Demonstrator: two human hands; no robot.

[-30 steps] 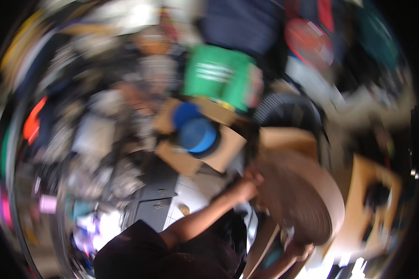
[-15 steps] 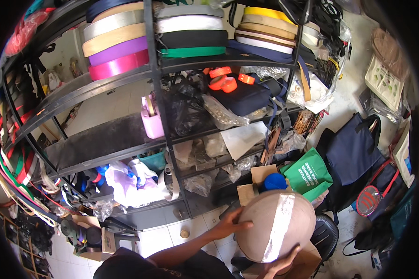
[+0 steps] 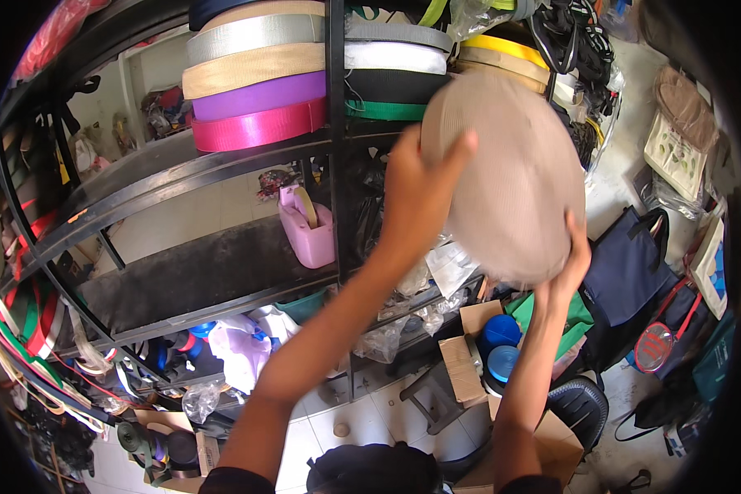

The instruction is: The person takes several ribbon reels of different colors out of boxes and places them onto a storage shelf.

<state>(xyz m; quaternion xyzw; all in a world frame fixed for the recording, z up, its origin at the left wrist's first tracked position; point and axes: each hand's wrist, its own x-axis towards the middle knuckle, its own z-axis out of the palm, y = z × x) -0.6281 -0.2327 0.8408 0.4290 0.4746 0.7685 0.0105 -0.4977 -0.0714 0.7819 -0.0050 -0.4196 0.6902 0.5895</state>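
Observation:
A big, round, taupe roll of webbing [image 3: 510, 177] is held up in front of the black metal shelf, tilted and slightly blurred. My left hand [image 3: 424, 185] is closed on its left edge, with the thumb over the flat face. At the lower right rim, my right hand [image 3: 566, 267] supports the same roll, its thumb along the side. Behind the roll are stacked webbing rolls, among them a yellow roll [image 3: 506, 48], a green roll [image 3: 391, 109] and a pink roll [image 3: 259, 125]. The roll hides part of the shelf's middle level.
A pink tape dispenser [image 3: 309, 235] stands on the middle shelf [image 3: 198, 280]. Below my right forearm are a cardboard box [image 3: 463, 370], blue round containers [image 3: 500, 331] and a black wheel-like ring [image 3: 580, 412]. A navy bag [image 3: 630, 263] hangs or leans at the right.
Both hands have lifted the webbing roll from low over the boxes up to the upper shelf. Its white-striped face no longer shows. The view has shifted too.

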